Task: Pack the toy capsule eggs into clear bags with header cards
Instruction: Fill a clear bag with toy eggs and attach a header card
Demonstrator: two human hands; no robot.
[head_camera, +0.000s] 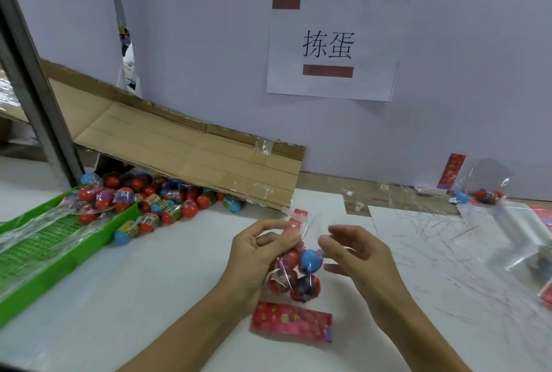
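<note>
Left hand [260,255] grips the clear bag [294,267] of capsule eggs [310,260] near the table's [149,282] front edge; right hand [355,255] hovers beside, fingers loosely apart, holding nothing

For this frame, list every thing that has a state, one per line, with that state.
Clear plastic bag of capsule eggs: filled, top unsealed, held upright.
Left hand: grips the bag's neck.
Right hand: fingers loosely curled, beside the bag; contact unclear.
Red printed header card: lying flat on the white table, unattached.
Pile of loose capsule eggs: unpacked, under the brown cardboard flap.
Green plastic tray: holds several eggs at its far end.
</note>
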